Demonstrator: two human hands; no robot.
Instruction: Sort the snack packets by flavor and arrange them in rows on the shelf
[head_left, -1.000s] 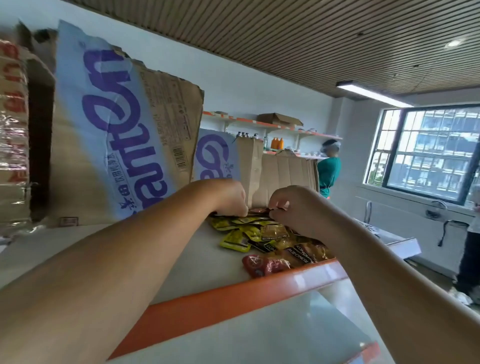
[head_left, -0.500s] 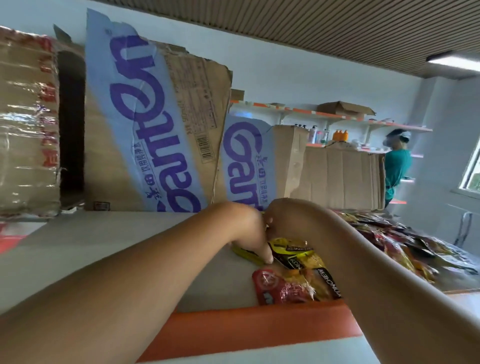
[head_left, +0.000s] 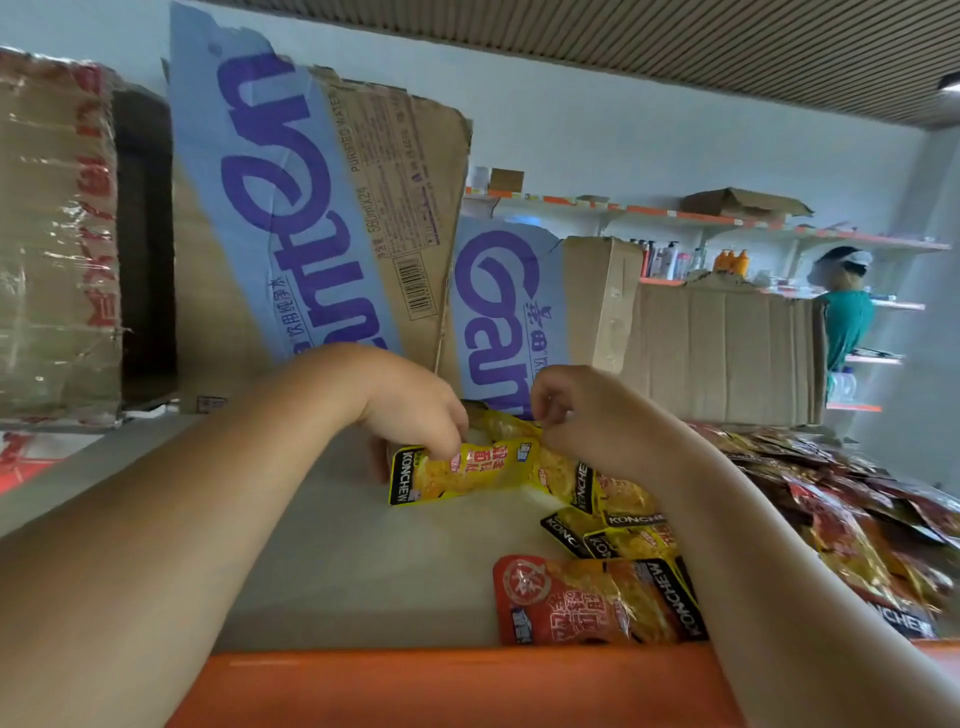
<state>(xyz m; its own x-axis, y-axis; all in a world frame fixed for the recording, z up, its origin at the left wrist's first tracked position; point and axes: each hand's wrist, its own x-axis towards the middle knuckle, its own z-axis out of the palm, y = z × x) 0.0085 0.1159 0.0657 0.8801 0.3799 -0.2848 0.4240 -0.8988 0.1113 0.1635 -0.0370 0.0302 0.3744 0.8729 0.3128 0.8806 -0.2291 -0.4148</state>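
Yellow packet (head_left: 462, 470) is pinched by the left hand (head_left: 415, 410), right hand (head_left: 587, 415) is curled but its grip can't be told.

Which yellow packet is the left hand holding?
The leftmost yellow KONCHEW packet, turned sideways. The left hand pinches its upper edge, while the other yellow packets lie loose on the shelf by the right hand.

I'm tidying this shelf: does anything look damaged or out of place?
Yes. The big blue-banded carton is torn along its top and leans askew. At the front of the shelf, a red packet lies against the yellow packets, so flavours are mixed there.
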